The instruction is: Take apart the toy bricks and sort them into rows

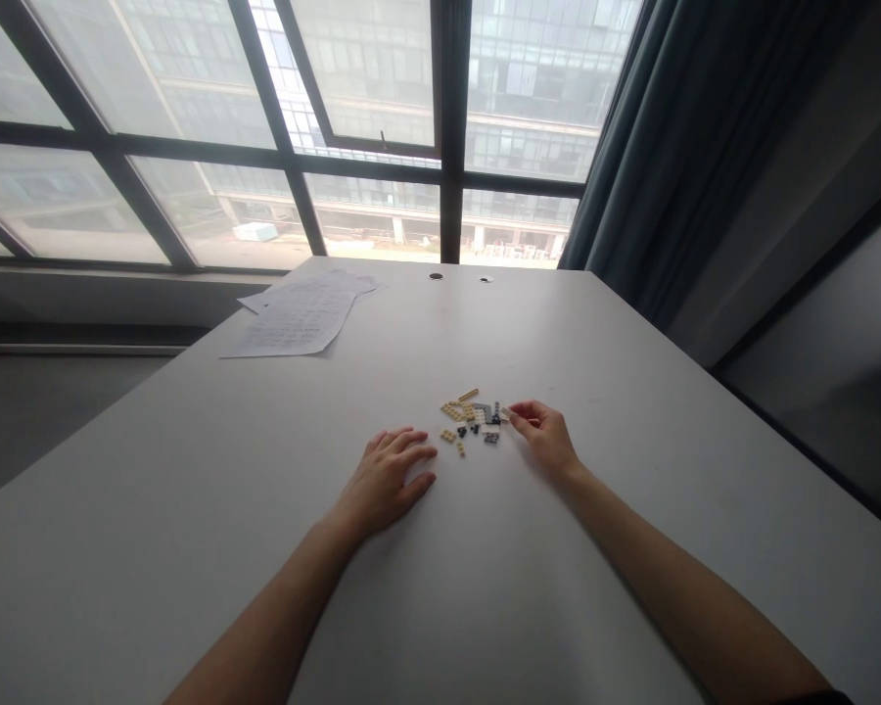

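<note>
A small cluster of toy building bricks lies on the white table (529,333), with tan bricks (469,412) at the left and grey bricks (491,439) at the right. A long tan brick (468,395) lies at the far side of the cluster. My right hand (543,434) is at the cluster's right edge, thumb and fingertips pinched on a small white brick (506,414). Flat on the table to the left rests my left hand (393,477), its fingers spread and holding nothing. Its fingertips point at a small tan brick (447,435) without touching it.
Printed paper sheets (301,313) lie at the table's far left. Two round holes, one a dark grommet (436,276), sit near the far edge. Behind are large windows (374,78) and, at the right, a dark curtain (631,147).
</note>
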`<act>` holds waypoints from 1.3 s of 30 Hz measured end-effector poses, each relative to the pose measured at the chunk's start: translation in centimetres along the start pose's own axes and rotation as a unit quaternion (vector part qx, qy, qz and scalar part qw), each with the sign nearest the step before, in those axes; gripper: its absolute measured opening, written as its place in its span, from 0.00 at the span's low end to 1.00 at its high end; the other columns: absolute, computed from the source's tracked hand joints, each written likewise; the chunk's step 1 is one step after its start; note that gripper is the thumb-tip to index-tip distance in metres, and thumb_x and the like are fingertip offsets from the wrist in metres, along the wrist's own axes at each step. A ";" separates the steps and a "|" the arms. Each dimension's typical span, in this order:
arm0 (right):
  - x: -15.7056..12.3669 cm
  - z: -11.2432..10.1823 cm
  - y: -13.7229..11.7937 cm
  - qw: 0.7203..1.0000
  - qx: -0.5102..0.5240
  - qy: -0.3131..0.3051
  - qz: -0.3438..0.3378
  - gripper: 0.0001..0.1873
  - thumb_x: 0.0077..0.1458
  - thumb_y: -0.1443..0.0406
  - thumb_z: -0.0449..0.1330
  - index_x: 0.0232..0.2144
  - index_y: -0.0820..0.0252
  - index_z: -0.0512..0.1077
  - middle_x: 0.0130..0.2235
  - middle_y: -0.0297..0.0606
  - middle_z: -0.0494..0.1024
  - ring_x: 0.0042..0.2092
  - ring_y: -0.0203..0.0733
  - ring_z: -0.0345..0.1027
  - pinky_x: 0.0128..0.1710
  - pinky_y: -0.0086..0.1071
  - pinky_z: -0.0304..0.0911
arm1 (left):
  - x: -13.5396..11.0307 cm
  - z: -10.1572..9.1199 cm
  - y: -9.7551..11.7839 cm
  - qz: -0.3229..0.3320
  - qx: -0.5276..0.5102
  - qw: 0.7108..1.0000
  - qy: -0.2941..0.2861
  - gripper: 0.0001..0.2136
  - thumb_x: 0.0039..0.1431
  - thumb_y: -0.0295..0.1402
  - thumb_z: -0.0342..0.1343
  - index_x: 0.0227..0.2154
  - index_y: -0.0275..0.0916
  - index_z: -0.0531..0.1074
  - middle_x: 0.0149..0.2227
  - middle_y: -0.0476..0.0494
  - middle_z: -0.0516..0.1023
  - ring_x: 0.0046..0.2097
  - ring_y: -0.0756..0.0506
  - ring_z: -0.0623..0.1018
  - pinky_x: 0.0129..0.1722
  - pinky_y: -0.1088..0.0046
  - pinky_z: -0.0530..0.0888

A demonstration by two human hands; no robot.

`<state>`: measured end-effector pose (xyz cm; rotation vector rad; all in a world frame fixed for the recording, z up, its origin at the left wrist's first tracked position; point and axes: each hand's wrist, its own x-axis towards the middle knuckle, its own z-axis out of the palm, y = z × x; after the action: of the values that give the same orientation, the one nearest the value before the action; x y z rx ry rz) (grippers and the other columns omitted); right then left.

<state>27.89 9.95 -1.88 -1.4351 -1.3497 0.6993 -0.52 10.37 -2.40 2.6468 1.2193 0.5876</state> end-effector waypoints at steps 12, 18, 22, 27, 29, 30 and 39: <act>-2.3 0.6 0.3 0.994 0.106 0.009 0.024 0.15 0.46 0.54 0.65 0.27 0.59 0.71 0.28 0.36 0.76 0.30 0.39 0.68 0.32 0.31 0.64 | 0.0 -0.2 0.3 -0.013 0.009 1.000 0.018 0.17 0.61 0.41 0.52 0.50 0.45 0.71 0.56 0.41 0.71 0.59 0.37 0.67 0.60 0.50 0.61; -2.5 0.8 0.1 0.995 0.097 0.002 0.017 0.13 0.47 0.57 0.65 0.31 0.60 0.73 0.30 0.36 0.76 0.32 0.39 0.69 0.34 0.32 0.64 | 1.5 0.2 2.1 -0.019 0.032 0.999 0.016 0.16 0.60 0.38 0.53 0.50 0.46 0.71 0.57 0.42 0.70 0.61 0.36 0.64 0.59 0.49 0.61; -2.6 0.8 0.0 0.995 0.096 -0.011 0.019 0.15 0.47 0.59 0.64 0.37 0.59 0.72 0.27 0.32 0.74 0.29 0.38 0.67 0.31 0.30 0.63 | 3.2 0.7 2.5 -0.023 0.035 0.999 0.032 0.15 0.59 0.37 0.54 0.48 0.45 0.72 0.56 0.42 0.71 0.59 0.36 0.65 0.59 0.50 0.61; -2.6 0.9 0.1 0.997 0.071 -0.021 0.015 0.15 0.48 0.60 0.63 0.38 0.60 0.74 0.28 0.34 0.75 0.30 0.38 0.69 0.32 0.31 0.64 | 4.6 1.7 2.8 -0.032 0.022 0.997 0.063 0.13 0.59 0.36 0.54 0.46 0.43 0.73 0.53 0.42 0.73 0.58 0.37 0.67 0.59 0.52 0.62; -2.6 1.0 0.1 0.998 0.059 -0.025 0.011 0.14 0.49 0.59 0.63 0.38 0.60 0.74 0.30 0.35 0.77 0.32 0.39 0.70 0.34 0.31 0.65 | 5.1 2.0 3.1 -0.042 0.021 0.996 0.073 0.12 0.59 0.35 0.53 0.45 0.43 0.74 0.53 0.42 0.73 0.59 0.37 0.66 0.59 0.53 0.62; -2.6 1.0 0.1 0.998 0.055 -0.024 0.009 0.13 0.49 0.59 0.63 0.37 0.60 0.75 0.30 0.36 0.77 0.32 0.39 0.70 0.34 0.32 0.65 | 5.4 2.1 3.3 -0.051 0.025 0.996 0.074 0.12 0.60 0.35 0.53 0.45 0.43 0.74 0.53 0.42 0.73 0.59 0.38 0.66 0.59 0.54 0.62; -2.8 1.0 -0.3 0.999 0.034 -0.006 -0.008 0.12 0.52 0.57 0.62 0.31 0.60 0.74 0.29 0.37 0.78 0.30 0.39 0.69 0.33 0.31 0.64 | 10.0 2.2 4.4 -0.095 0.077 0.992 0.025 0.16 0.60 0.36 0.52 0.50 0.48 0.73 0.57 0.40 0.70 0.61 0.35 0.64 0.58 0.51 0.60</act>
<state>26.28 7.53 -2.52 -1.3662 -1.3333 0.7385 9.36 15.07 -0.25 2.6088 1.5693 0.5516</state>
